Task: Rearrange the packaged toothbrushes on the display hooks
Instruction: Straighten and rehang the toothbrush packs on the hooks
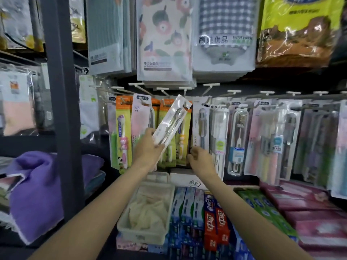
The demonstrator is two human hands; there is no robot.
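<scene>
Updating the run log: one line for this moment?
left hand: grips white toothbrush pack, tilted at hook | right hand: curled by hanging packs, grasp unclear

From my feed I see two bare forearms, no sleeves reaching into view. The left hand (148,147) and the right hand (200,159) wear no gloves, and I can make out no rings, watch or bands at the wrists. The fingernails are too blurred to judge.
</scene>
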